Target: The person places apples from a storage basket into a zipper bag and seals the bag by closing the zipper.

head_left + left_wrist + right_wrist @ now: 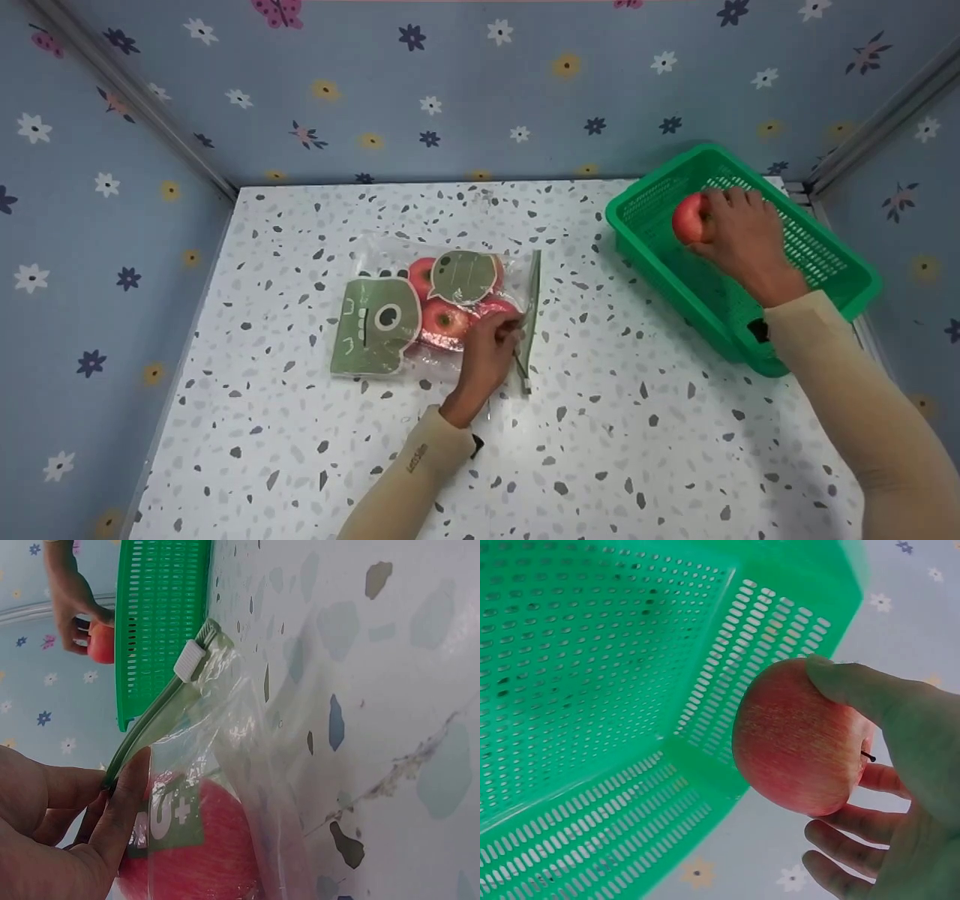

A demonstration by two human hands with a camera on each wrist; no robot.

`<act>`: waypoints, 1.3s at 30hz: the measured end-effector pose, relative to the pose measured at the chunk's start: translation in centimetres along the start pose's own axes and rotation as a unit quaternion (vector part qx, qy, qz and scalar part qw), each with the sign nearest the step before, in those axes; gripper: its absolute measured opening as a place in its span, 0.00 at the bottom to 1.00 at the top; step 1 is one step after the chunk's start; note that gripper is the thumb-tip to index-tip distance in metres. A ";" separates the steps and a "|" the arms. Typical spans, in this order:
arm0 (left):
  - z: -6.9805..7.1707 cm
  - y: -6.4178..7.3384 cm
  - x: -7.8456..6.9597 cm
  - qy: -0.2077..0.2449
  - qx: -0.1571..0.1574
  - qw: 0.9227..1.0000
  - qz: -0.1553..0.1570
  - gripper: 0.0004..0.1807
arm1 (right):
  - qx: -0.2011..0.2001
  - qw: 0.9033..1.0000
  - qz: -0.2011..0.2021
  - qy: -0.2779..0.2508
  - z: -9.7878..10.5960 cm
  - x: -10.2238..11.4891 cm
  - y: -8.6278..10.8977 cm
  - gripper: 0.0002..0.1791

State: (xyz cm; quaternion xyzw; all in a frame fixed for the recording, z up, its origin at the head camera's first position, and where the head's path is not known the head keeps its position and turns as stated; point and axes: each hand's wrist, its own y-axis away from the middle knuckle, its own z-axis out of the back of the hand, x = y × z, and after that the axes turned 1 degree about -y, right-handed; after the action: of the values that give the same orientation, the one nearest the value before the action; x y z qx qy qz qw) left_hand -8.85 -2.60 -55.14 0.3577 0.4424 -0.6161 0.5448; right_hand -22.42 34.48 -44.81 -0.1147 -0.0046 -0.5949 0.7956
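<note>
A clear zip bag (442, 360) with green dinosaur printing lies on the table, several red apples (445, 321) inside it. My left hand (489, 358) pinches the green zip edge of the bag, close to its opening on the right. In the left wrist view the white slider (190, 661) sits further along that edge. Over the green basket (667, 281), my right hand (746, 238) holds a red apple (799, 739) between thumb and fingers. Its stem points toward the palm in the right wrist view.
The basket stands at the table's back right, near the flowered wall panels (480, 90). White speckled tabletop (600, 435) spreads between bag and basket and in front of them. Another flowered panel (90, 247) borders the left side.
</note>
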 end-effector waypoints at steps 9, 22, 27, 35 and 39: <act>0.0 -0.1 0.0 -0.001 -0.002 1.000 0.007 0.11 | -0.040 0.999 0.023 -0.004 0.8 2.0 0.4 0.44; -0.2 -0.1 0.2 0.005 -0.011 1.000 -0.003 0.12 | -0.070 0.996 0.046 -0.018 0.6 5.6 1.5 0.46; 0.0 -0.2 0.0 -0.004 -0.002 1.000 0.009 0.12 | -0.074 0.995 0.058 -0.028 -0.2 7.0 1.9 0.45; 0.0 -0.2 -0.1 -0.009 0.001 1.000 0.010 0.11 | -0.055 0.995 0.065 -0.052 -1.9 9.1 2.6 0.44; -0.1 -0.3 0.0 -0.009 -0.004 1.000 0.008 0.11 | -0.038 0.995 0.067 -0.064 -2.9 10.3 3.1 0.45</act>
State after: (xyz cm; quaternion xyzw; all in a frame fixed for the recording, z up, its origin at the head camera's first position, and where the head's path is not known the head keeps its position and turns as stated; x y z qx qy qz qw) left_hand -9.12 -2.48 -55.11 0.3535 0.4373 -0.6131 0.5550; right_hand -16.87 24.99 -46.72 -0.1825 -0.0254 -0.5313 0.8269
